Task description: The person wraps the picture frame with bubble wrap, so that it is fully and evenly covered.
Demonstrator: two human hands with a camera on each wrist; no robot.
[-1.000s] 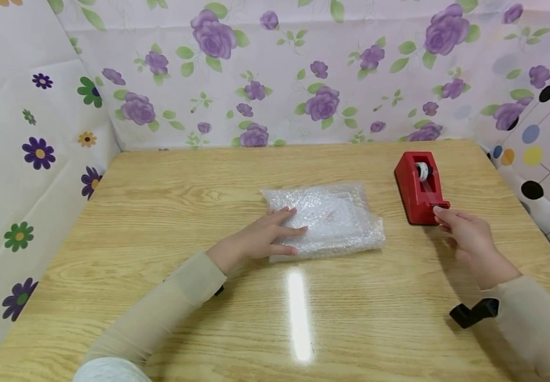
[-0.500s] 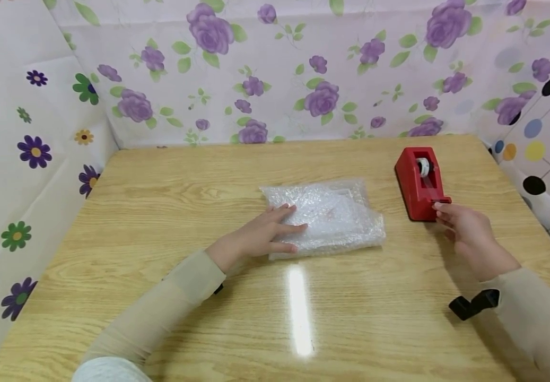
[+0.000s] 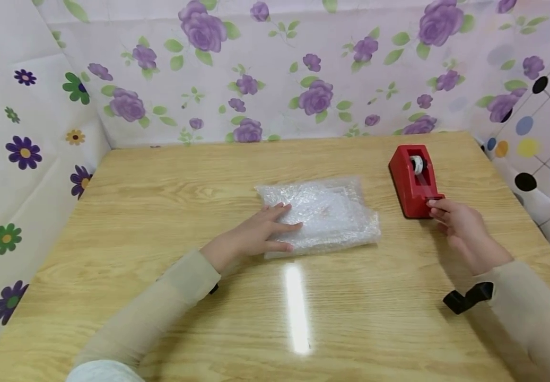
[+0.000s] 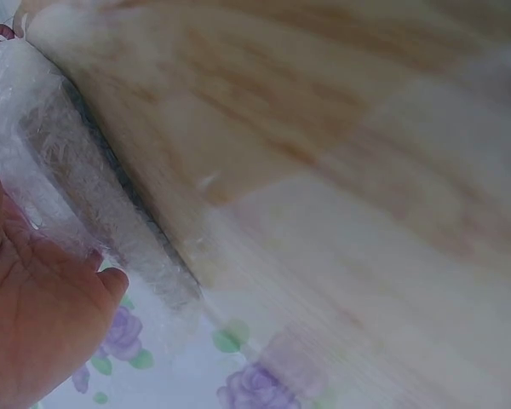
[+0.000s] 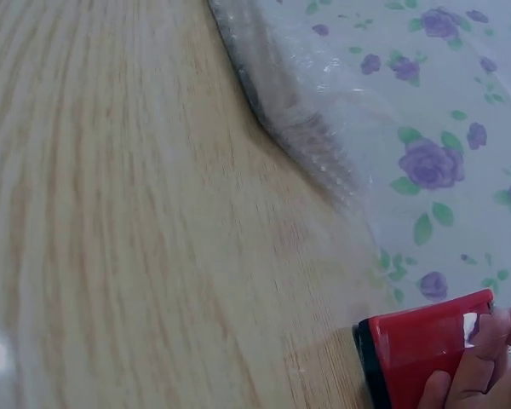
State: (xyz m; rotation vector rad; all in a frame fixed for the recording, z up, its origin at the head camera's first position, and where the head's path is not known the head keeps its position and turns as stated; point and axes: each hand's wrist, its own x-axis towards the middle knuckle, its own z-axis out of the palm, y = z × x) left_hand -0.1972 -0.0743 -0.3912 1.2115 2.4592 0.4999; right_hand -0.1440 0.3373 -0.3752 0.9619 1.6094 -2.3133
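Observation:
A flat package in bubble wrap (image 3: 332, 217) lies on the wooden table, with something pale showing through the clear wrap. My left hand (image 3: 255, 231) rests on its left end, fingers spread and extended. In the left wrist view, the thumb and palm of that hand (image 4: 47, 315) lie along the wrapped edge. To the right stands a red tape dispenser (image 3: 406, 183) with a small roll of clear tape (image 3: 416, 164) in it. At its front cutting edge, my right hand (image 3: 468, 231) pinches the tape end between thumb and finger. Fingertips partly hide that end.
The wood-grain table (image 3: 184, 175) reaches back to a wall covering (image 3: 284, 101) printed with purple flowers. Black straps, one of them the right wrist strap (image 3: 468, 298), hang below the sleeves. A bright light reflection crosses the table's front.
The head view has shifted slightly. Both hands keep their places, the left on the package and the right at the dispenser's front.

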